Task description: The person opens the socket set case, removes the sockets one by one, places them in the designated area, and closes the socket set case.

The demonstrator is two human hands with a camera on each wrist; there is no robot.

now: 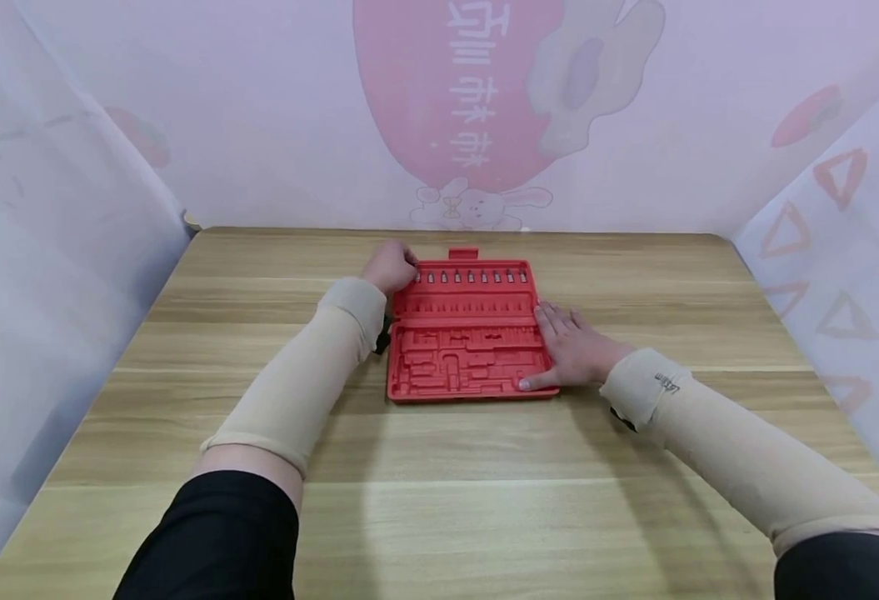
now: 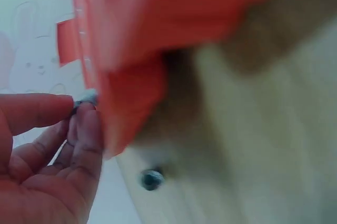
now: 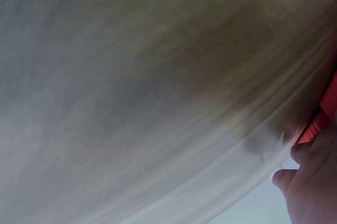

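Observation:
A red plastic tool case [image 1: 469, 350] lies open in the middle of the wooden table [image 1: 439, 492]. Its far half holds a row of small metal bits [image 1: 476, 276]; the near half shows bare moulded slots. My left hand [image 1: 392, 265] is at the case's far left corner. In the left wrist view, the left hand [image 2: 79, 103] pinches a small silvery bit [image 2: 87, 97] next to the blurred red case [image 2: 137, 34]. My right hand [image 1: 570, 346] lies flat against the case's right edge, fingers straight. The right wrist view shows only the right hand's fingers [image 3: 310, 182] and a sliver of red case [image 3: 324, 113].
Pale printed fabric walls [image 1: 439, 117] close in the table at the back and on both sides. A small dark round thing [image 2: 152, 179] sits on the wood near the case's corner in the left wrist view. Bare wood lies in front of the case.

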